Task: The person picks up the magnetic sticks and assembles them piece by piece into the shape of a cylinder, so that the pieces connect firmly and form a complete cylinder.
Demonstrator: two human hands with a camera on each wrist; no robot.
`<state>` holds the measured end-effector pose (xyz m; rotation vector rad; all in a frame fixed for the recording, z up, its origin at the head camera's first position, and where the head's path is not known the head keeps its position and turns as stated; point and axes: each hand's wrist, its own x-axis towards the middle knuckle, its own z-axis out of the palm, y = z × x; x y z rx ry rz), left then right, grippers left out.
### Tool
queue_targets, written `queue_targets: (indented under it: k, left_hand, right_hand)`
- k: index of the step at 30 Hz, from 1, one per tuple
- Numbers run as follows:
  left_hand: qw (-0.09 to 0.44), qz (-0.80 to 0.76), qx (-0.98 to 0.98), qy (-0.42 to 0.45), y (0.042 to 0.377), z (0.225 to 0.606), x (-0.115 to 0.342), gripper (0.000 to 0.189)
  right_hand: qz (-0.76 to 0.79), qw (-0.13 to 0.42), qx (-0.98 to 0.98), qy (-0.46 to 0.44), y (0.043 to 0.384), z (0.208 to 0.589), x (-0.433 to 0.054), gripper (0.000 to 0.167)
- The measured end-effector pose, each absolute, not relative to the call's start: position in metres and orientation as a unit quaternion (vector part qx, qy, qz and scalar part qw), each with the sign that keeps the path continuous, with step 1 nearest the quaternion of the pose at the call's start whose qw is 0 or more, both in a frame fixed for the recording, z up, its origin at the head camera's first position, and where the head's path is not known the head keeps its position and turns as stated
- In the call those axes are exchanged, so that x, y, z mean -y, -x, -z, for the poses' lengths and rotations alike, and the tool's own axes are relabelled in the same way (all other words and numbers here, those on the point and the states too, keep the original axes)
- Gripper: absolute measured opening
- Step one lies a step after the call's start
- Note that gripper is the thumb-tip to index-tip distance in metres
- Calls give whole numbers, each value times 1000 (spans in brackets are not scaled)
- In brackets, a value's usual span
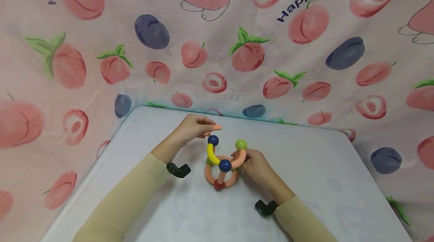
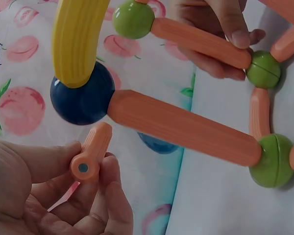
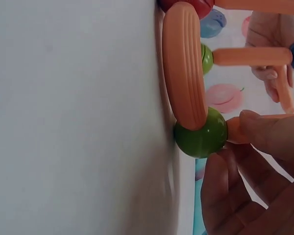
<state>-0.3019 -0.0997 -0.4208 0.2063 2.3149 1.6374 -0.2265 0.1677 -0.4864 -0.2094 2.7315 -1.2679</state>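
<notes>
My left hand pinches an orange curved magnetic rod between thumb and fingers, its round magnet end showing in the left wrist view. That rod is close to a blue ball atop an upright orange rod; whether they touch, I cannot tell. My right hand pinches another upright rod, just above a green ball in the base ring. A yellow curved rod and an orange curved one meet at a front blue ball. A red ball sits below.
The ball-and-rod frame stands on a white table between both hands. Fruit-printed cloth hangs behind and at the sides. Dark wrist devices sit by both sleeves. A light green ball tops the right-hand upright.
</notes>
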Motion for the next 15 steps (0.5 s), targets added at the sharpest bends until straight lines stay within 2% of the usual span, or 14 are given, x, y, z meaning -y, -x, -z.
queue_targets:
  k: [15]
  left_hand:
    - [180,-561,-801,-107,296,409,94,26]
  right_hand:
    - [454,72,-881,113,242,490,-155,16]
